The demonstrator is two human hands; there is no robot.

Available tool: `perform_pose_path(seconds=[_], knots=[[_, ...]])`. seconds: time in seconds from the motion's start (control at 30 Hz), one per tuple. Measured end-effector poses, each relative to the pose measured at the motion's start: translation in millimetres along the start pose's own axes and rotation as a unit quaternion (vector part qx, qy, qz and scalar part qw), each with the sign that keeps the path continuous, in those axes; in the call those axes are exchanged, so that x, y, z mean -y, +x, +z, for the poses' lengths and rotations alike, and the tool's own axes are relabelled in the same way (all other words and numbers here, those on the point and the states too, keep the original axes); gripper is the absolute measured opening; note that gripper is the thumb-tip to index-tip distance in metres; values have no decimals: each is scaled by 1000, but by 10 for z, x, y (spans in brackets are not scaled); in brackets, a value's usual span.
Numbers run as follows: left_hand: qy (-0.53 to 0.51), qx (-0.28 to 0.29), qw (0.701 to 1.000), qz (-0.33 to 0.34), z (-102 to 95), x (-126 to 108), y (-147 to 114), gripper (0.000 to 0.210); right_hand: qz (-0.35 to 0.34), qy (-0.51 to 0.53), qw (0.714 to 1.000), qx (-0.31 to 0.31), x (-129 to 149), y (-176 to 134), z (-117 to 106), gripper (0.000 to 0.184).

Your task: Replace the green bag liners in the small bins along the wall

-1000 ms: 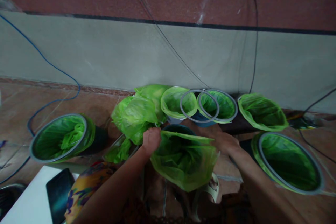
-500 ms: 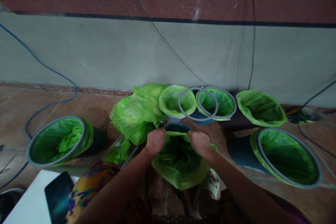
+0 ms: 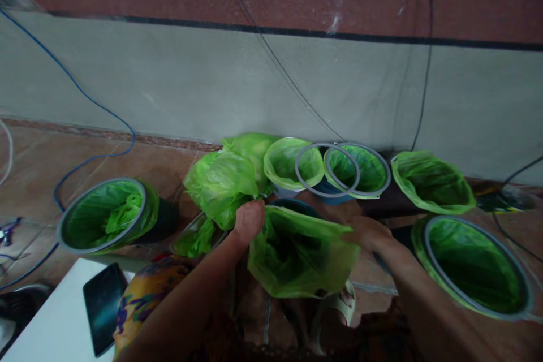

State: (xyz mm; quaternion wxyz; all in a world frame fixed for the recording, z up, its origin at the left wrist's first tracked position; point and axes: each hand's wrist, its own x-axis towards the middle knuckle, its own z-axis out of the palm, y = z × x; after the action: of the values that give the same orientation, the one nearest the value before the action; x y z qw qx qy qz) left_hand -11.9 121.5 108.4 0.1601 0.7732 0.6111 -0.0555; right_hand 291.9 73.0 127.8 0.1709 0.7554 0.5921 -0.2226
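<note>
Head view: tiled floor along a grey wall. A green bag is held stretched over a dark bin, gripped by the left hand and apparently the right hand. Neighbouring bins are lined; a loose ring remains unfitted.

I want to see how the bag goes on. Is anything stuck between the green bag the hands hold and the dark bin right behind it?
Nothing visible is. The left hand and right hand hold the green bag open by its rim, right over the dark bin. Only the bin's far rim shows; the bag hides the rest.
</note>
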Motion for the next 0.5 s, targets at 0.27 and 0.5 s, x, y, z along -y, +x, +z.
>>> perform_pose_path(seconds=[0.27,0.5], knots=[[-73,-39,994,70,36,-150,-21,24,-153,59,984,-70,722,-38,160,43],[-121,-8,990,78,111,-119,10,13,-145,65,986,-57,775,12,172,30]])
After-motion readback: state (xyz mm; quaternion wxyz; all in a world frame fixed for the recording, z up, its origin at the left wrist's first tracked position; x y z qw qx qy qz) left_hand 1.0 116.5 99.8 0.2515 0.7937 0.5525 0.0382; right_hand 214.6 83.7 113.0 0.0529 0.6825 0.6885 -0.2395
